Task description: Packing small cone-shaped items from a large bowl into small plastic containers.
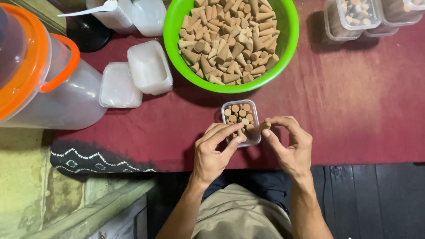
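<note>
A small clear plastic box [253,105] sits on the dark red cloth, packed with several tan incense cones standing on end. My left hand [213,152] rests at its near left side, fingertips pressing on a cone [241,135] at the box's near end. My right hand [290,146] is just right of the box and pinches a single tan cone [265,126] between thumb and forefinger. A green bowl [290,26] heaped with loose cones stands behind the box.
A large clear jar with an orange lid [40,75] stands at the left. Two white lidded boxes [148,66] lie beside it, more containers and a white spoon [88,9] behind. Filled clear boxes [354,17] sit at the back right. The cloth's near edge [354,161] runs by my hands.
</note>
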